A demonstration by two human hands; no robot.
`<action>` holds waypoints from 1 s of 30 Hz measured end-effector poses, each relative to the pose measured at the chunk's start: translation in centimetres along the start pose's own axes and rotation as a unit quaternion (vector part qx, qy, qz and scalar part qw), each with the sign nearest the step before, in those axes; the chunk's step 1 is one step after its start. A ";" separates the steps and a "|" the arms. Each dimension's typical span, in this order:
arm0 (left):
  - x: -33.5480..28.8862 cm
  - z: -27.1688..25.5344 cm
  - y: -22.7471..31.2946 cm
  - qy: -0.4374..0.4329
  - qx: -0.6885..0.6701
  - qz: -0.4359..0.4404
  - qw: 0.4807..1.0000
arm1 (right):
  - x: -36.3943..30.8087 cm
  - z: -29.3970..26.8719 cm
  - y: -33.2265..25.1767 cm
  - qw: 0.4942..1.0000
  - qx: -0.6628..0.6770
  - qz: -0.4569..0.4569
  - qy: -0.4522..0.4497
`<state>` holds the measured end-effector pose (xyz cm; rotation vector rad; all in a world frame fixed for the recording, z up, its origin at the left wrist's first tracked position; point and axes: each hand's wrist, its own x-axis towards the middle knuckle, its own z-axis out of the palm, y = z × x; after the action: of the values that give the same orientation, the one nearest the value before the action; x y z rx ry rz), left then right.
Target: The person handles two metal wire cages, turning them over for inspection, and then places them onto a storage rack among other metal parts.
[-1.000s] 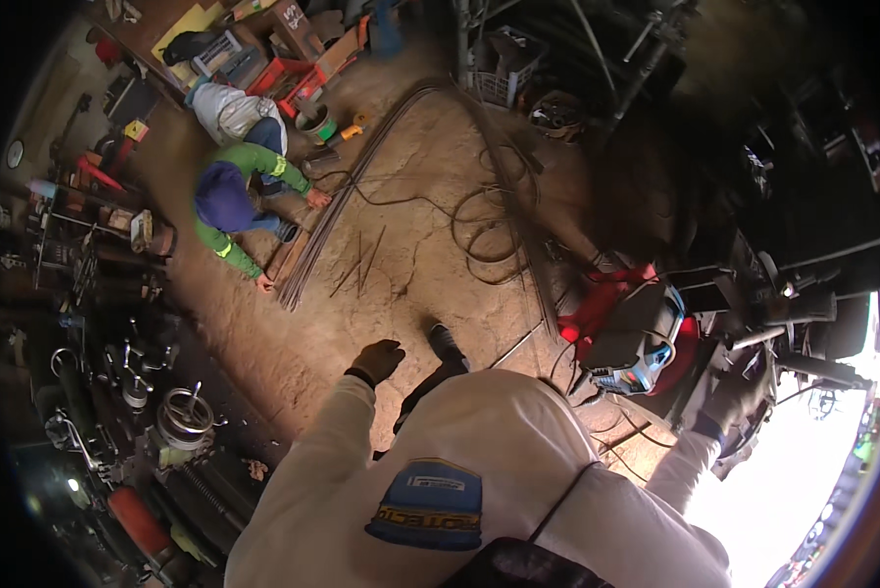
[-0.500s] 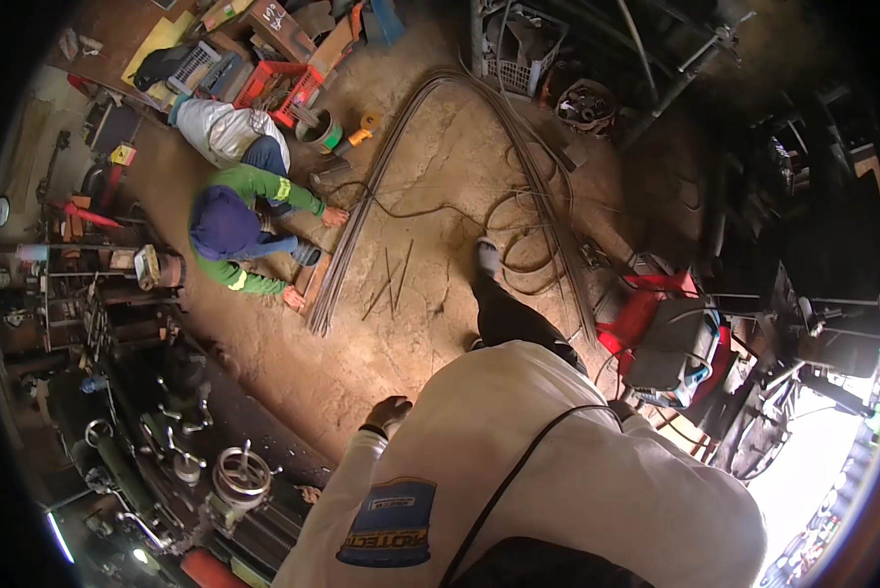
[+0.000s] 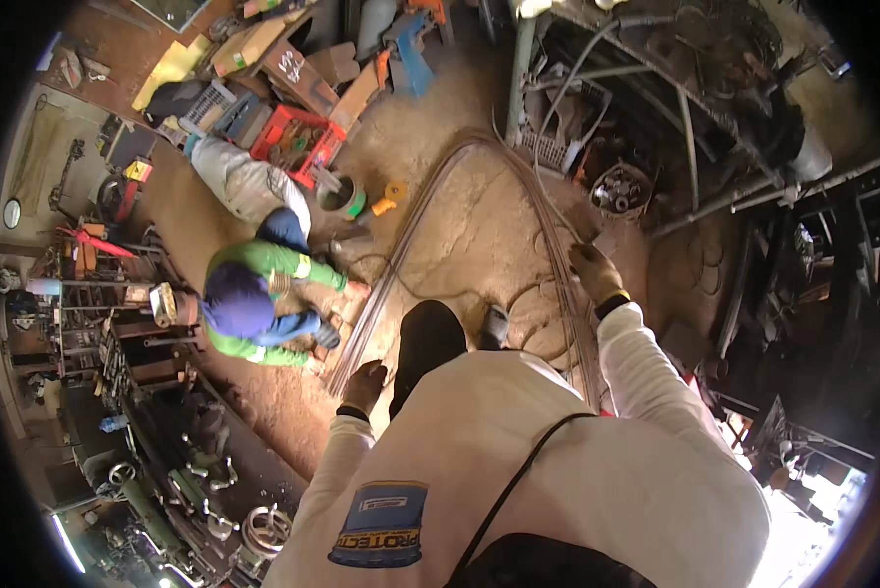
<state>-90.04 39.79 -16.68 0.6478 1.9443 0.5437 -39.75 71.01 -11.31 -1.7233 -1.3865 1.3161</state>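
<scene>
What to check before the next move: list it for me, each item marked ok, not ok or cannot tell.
1. Right hand free of tools: ok; no tool shows in it.
2. Left hand empty: cannot tell; the fingers curl and the palm is hidden.
3. Right hand off the bent rods: cannot tell; it overlaps their right side in view, contact unclear.
4. Co-worker's upper hand well away from the rods: not ok; it is right by their left side.
5. Shoe outside the rods' bend: not ok; it appears between the two sides.
</scene>
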 end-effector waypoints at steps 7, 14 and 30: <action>13.8 -0.7 5.0 -0.098 0.407 0.214 0.882 | 7.7 5.4 -8.7 0.988 -0.059 -0.051 -0.130; 23.9 -2.0 15.6 -0.298 0.408 0.165 0.847 | 15.0 7.1 -6.6 0.972 -0.109 0.124 -0.168; 43.0 -12.9 52.9 0.033 0.407 0.530 0.743 | 43.3 14.6 -33.7 0.961 -0.227 -0.023 -0.155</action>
<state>-107.04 106.36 -6.99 2.3908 1.6475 0.3197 -67.07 119.88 -2.13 -1.8019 -2.0237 1.3592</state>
